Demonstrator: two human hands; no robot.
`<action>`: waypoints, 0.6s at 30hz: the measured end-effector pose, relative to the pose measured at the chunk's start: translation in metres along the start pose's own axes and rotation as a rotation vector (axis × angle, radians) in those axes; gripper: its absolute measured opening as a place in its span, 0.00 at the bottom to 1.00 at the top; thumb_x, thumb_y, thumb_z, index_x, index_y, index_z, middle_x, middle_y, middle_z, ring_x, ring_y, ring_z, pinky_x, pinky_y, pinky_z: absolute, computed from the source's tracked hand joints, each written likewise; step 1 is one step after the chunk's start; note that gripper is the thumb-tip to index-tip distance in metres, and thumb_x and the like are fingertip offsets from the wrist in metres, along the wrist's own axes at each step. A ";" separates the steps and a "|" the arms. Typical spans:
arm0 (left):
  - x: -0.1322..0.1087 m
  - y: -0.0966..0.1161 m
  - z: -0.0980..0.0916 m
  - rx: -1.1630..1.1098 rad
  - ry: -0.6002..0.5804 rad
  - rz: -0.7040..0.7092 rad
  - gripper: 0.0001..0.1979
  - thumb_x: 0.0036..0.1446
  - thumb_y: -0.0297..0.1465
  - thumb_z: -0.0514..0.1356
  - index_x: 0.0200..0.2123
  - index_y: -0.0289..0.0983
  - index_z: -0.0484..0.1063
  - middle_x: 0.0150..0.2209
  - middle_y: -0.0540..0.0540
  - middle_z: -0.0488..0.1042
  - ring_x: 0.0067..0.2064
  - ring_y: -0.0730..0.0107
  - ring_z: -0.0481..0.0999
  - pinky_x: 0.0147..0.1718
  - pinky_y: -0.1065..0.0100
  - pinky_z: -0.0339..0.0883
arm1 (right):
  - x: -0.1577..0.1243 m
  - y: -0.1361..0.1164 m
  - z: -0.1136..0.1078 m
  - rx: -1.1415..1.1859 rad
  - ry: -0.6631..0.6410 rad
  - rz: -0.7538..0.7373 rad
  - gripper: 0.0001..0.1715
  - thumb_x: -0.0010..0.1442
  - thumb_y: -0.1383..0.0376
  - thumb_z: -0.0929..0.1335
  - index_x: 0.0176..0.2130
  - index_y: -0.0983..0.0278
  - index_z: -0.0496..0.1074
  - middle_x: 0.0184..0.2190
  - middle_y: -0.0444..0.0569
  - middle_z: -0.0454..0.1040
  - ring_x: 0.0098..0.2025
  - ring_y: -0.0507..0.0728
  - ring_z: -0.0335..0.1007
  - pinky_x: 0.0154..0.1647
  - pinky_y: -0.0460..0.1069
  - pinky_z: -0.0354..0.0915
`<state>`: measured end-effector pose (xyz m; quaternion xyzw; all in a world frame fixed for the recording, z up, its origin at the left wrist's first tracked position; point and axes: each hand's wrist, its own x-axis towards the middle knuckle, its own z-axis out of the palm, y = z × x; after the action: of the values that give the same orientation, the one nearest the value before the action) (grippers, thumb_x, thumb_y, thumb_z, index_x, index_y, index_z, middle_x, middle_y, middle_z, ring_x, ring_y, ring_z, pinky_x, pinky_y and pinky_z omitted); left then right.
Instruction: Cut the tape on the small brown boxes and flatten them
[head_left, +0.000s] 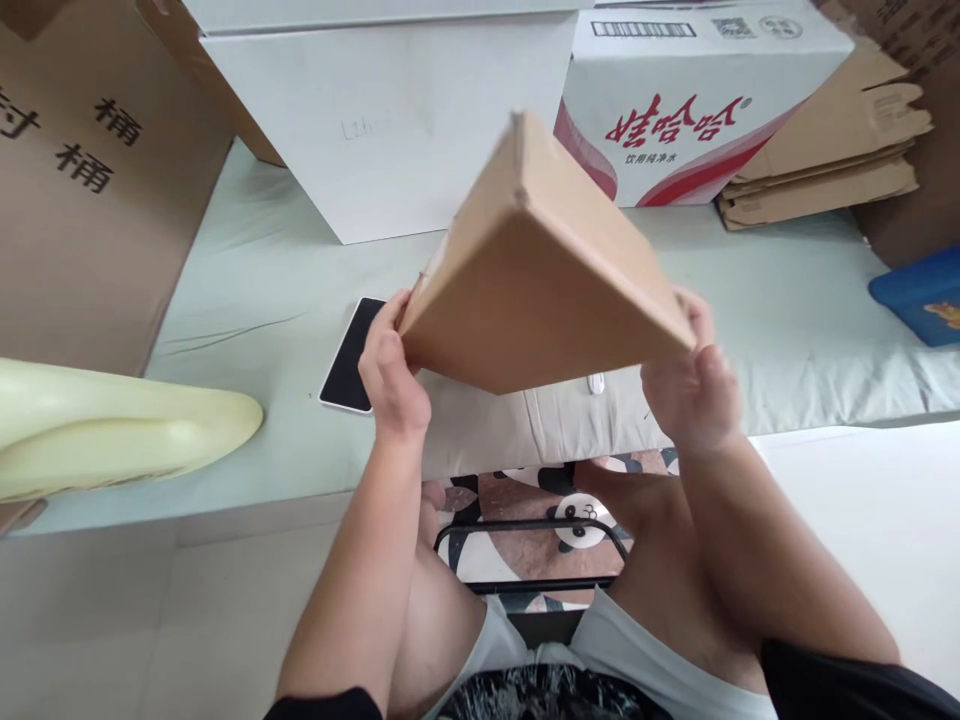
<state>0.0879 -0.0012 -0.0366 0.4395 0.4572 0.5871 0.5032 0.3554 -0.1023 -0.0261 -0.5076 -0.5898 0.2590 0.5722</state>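
Note:
I hold a small brown cardboard box (540, 260) tilted in the air above the pale green sheet (262, 290). My left hand (391, 375) grips its lower left corner, fingers wrapped round the edge. My right hand (694, 385) grips its lower right corner, fingers curled behind the box. One corner of the box points toward me. A black phone (351, 355) lies flat on the sheet just left of my left hand.
A big white box (390, 110) and a printed red-and-white carton (675, 90) stand behind. Flattened cardboard (825, 150) lies at the right, a brown carton (82, 190) at the left. A pale yellow plastic object (112, 425) juts in from the left. A blue item (919, 295) sits at the right edge.

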 end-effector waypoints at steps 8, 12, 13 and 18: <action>-0.012 -0.006 0.016 -0.166 -0.155 -0.473 0.15 0.59 0.45 0.65 0.40 0.40 0.80 0.40 0.43 0.83 0.37 0.62 0.83 0.26 0.71 0.73 | 0.000 -0.016 0.010 0.051 -0.138 -0.038 0.39 0.68 0.37 0.60 0.71 0.45 0.56 0.76 0.44 0.59 0.79 0.64 0.50 0.75 0.69 0.59; -0.017 0.004 0.017 -0.154 -0.349 -0.800 0.21 0.61 0.48 0.60 0.42 0.36 0.81 0.33 0.39 0.82 0.25 0.62 0.81 0.17 0.69 0.69 | -0.003 -0.027 0.009 0.055 -0.078 -0.091 0.36 0.67 0.38 0.61 0.68 0.46 0.61 0.69 0.48 0.69 0.76 0.65 0.58 0.64 0.66 0.73; -0.017 0.005 0.017 -0.116 -0.394 -0.849 0.23 0.61 0.49 0.58 0.43 0.36 0.81 0.32 0.38 0.83 0.24 0.61 0.81 0.14 0.71 0.65 | -0.003 -0.030 0.008 0.023 -0.077 -0.113 0.32 0.68 0.41 0.63 0.66 0.47 0.64 0.67 0.49 0.73 0.75 0.65 0.60 0.66 0.67 0.72; -0.018 -0.003 0.019 0.245 -0.417 -0.846 0.25 0.65 0.49 0.51 0.38 0.37 0.80 0.26 0.38 0.81 0.21 0.60 0.80 0.14 0.70 0.63 | 0.001 -0.032 0.008 -0.153 -0.125 -0.211 0.13 0.70 0.55 0.67 0.50 0.53 0.78 0.54 0.49 0.82 0.69 0.67 0.69 0.75 0.70 0.59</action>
<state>0.1085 -0.0173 -0.0365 0.3792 0.5507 0.1723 0.7233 0.3381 -0.1106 0.0004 -0.4677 -0.6925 0.1829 0.5179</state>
